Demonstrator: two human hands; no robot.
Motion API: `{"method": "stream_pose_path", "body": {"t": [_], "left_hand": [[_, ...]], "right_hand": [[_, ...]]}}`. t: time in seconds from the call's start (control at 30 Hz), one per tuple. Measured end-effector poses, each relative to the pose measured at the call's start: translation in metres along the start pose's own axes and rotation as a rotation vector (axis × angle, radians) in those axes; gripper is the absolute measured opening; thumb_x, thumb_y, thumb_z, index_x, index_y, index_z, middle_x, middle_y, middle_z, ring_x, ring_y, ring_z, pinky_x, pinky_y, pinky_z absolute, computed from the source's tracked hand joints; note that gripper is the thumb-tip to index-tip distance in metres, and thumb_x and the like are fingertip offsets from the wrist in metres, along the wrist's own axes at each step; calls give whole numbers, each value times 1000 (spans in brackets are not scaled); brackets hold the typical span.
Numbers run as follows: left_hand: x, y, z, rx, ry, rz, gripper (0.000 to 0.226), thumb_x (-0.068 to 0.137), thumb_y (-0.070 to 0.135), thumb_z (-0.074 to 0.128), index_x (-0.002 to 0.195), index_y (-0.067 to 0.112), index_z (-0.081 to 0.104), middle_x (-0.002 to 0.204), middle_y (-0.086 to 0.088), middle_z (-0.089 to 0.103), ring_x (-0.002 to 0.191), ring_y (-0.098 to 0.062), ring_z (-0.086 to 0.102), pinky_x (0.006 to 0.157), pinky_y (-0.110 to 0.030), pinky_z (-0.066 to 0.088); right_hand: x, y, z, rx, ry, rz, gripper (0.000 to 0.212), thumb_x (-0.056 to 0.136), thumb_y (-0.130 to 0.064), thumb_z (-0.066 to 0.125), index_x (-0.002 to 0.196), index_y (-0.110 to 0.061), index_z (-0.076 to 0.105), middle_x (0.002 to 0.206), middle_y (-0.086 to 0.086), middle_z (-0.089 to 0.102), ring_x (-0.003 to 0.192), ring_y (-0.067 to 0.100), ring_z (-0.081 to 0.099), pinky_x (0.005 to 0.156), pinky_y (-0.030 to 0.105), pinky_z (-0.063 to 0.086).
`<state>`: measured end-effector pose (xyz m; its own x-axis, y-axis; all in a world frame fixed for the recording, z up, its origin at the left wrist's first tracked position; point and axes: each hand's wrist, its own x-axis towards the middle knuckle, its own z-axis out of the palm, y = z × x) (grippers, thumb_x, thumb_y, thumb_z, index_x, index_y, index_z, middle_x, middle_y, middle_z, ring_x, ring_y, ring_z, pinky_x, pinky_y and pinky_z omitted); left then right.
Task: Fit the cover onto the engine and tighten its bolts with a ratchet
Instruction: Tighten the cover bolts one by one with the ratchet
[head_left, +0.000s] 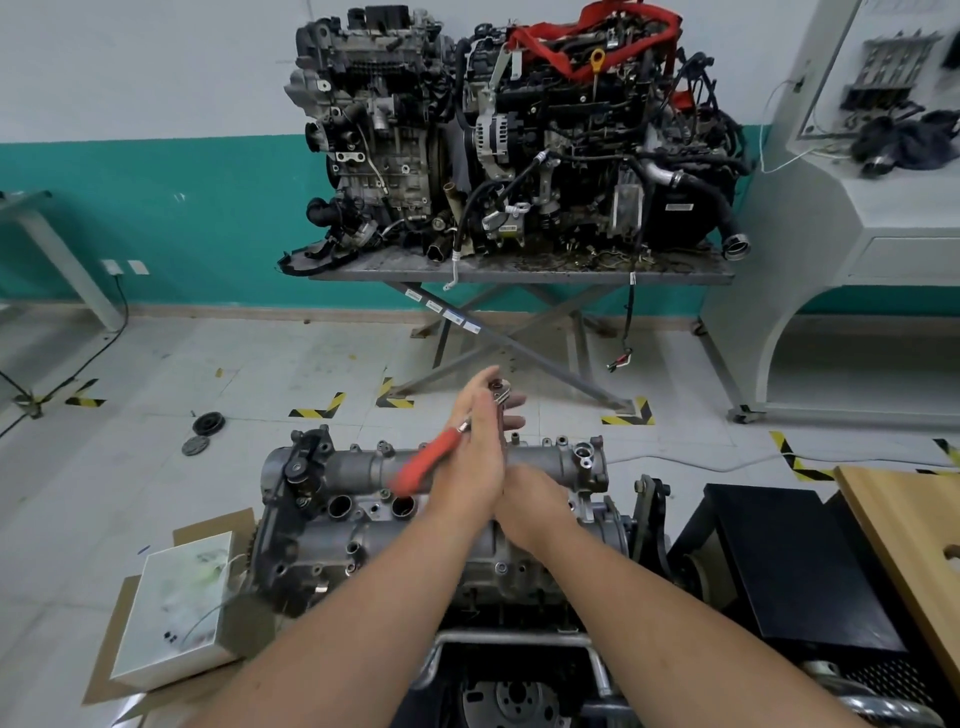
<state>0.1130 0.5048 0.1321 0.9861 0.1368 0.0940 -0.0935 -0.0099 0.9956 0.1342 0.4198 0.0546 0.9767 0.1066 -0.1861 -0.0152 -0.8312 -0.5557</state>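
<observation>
Gripping the ratchet (441, 457) falls to my left hand (475, 457): the palm and fingers lie along the tool near its head, the red handle trailing back toward my left, the steel head poking out past my fingertips. How tightly those fingers curl around it I cannot tell from here, but the tool is plainly carried by that hand. My right hand (535, 506) rests lower, fingers bent over the top of the cover (467, 467); whether it pinches anything is hidden under its own back.

Largest first, then. Beneath both hands sits the engine (415, 551) on its stand, and the grey cover already lies on top of it, its long axis running left to right across my view. Bolt bosses dot its far edge and near edge; I cannot make out which bolts are seated.

What matters for the coming move: the ratchet head hangs just beyond the cover's far edge, near its middle, above the bosses there. My left hand is the nearer one to that row, so I judge that the head needs to drop down and slightly toward me onto a bolt, while the right steadies the cover.
</observation>
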Motion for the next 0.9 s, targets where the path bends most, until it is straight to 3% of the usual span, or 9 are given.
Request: {"method": "stream_pose_path", "body": {"t": [0.07, 0.13, 0.3, 0.43, 0.57, 0.67, 0.77, 0.83, 0.9], "left_hand": [[8, 5, 8, -265, 48, -254, 44, 105, 54, 31, 110, 30, 67, 98, 3, 78, 85, -10, 72, 88, -37, 50], [16, 11, 6, -349, 60, -350, 42, 106, 47, 38, 99, 19, 68, 86, -2, 77, 75, -13, 72, 79, -36, 48], [31, 22, -12, -255, -12, -392, 28, 106, 38, 44, 99, 16, 59, 78, -4, 75, 71, -19, 72, 74, -36, 50], [34, 25, -18, -251, -20, -458, 29, 104, 36, 47, 89, 15, 61, 77, -5, 74, 68, -20, 71, 80, -38, 51], [39, 35, -22, -123, -122, -505, 16, 97, 24, 50, 86, 14, 57, 64, -3, 67, 56, -20, 66, 70, -33, 50], [42, 49, -30, 176, -339, -459, 10, 95, 21, 49, 95, 14, 56, 66, -2, 68, 65, -23, 71, 68, -33, 47], [47, 63, -28, 658, -467, -306, 13, 95, 18, 45, 93, 12, 57, 72, -3, 74, 74, -28, 72, 60, -31, 41], [52, 70, -24, 1077, -505, -85, 18, 98, 20, 42, 94, 14, 59, 79, -3, 72, 62, -21, 62, 52, -27, 42], [50, 70, -22, 1450, -562, 204, 18, 102, 25, 40, 104, 22, 58, 83, 2, 63, 66, -15, 58, 60, -29, 47]], "right_hand": [[-1, -2, 0, -41, 6, -23, 36, 101, -31, 38, 93, -10, 66, 95, 12, 71, 90, 33, 65, 76, 37, 51], [-1, -1, 0, -79, 27, -24, 42, 103, -37, 36, 94, -9, 66, 95, 14, 70, 91, 34, 66, 74, 36, 50], [-1, -5, 0, -162, 25, -41, 47, 104, -42, 35, 91, -10, 66, 88, 12, 70, 83, 30, 67, 70, 35, 52], [0, -5, 0, -196, 22, -50, 47, 104, -43, 34, 88, -12, 66, 80, 8, 68, 73, 26, 66, 63, 34, 53], [0, -4, 2, -187, 37, -76, 43, 104, -43, 36, 82, -15, 61, 78, 6, 65, 72, 24, 63, 65, 35, 53], [0, -4, 3, -186, 37, -86, 38, 103, -43, 37, 74, -22, 50, 69, -1, 53, 69, 24, 56, 64, 35, 48], [-1, -4, 4, -189, 30, -89, 43, 102, -42, 38, 63, -25, 40, 64, -5, 44, 70, 25, 55, 71, 38, 49], [-1, -5, 4, -195, 21, -94, 41, 103, -42, 38, 66, -25, 44, 64, -5, 43, 73, 26, 57, 74, 39, 50], [-1, -8, 3, -179, 6, -91, 38, 104, -41, 37, 72, -23, 49, 67, -3, 47, 80, 29, 62, 78, 41, 51]]}}
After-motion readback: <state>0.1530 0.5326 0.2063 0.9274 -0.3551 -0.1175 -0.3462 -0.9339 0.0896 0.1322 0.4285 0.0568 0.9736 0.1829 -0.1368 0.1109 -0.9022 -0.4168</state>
